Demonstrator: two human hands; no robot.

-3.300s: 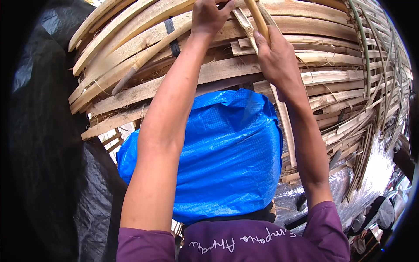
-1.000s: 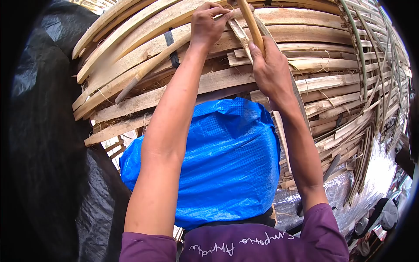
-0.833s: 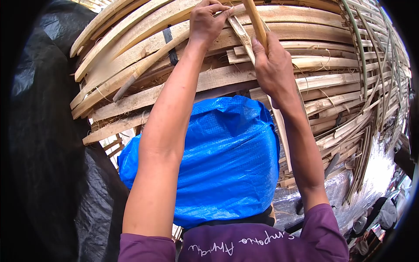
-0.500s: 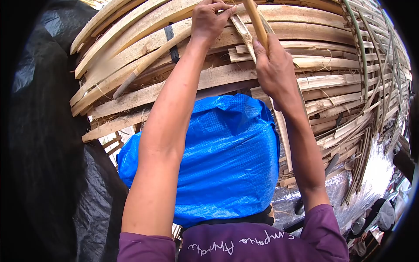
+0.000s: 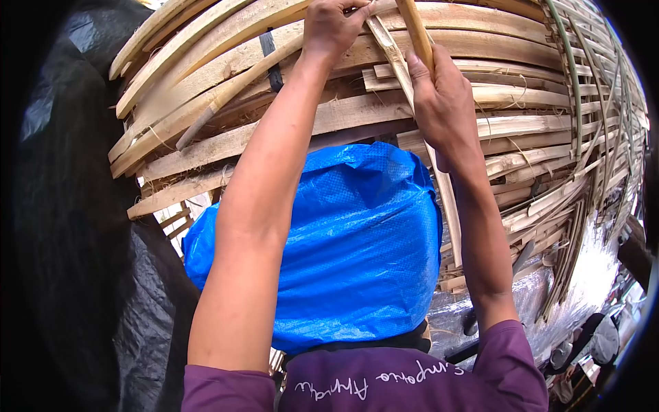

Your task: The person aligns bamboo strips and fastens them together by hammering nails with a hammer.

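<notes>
At the top, my left hand [image 5: 333,27] is closed, thumb and fingers pinching near the upper end of a thin pale split-wood strip [image 5: 392,55]. The strip slants down past my right hand and shows again beside the blue sheet. My right hand [image 5: 445,103] is wrapped round a smooth round wooden handle [image 5: 416,34], which points up out of the frame. What the handle belongs to is hidden by the hand and wrist. The strip runs close against the right hand's thumb side.
A blue plastic sheet [image 5: 357,254] covers my lap. Long wooden slats [image 5: 357,117] are stacked ahead, with a wooden rod with a grey end [image 5: 226,93] lying on them. Black sheeting [image 5: 68,226] hangs at left. A lattice of thin strips [image 5: 597,103] stands at right.
My right hand has shifted slightly to the right with the handle, and more of the strip shows beside it. My left hand stays almost in place at the strip's upper end.
</notes>
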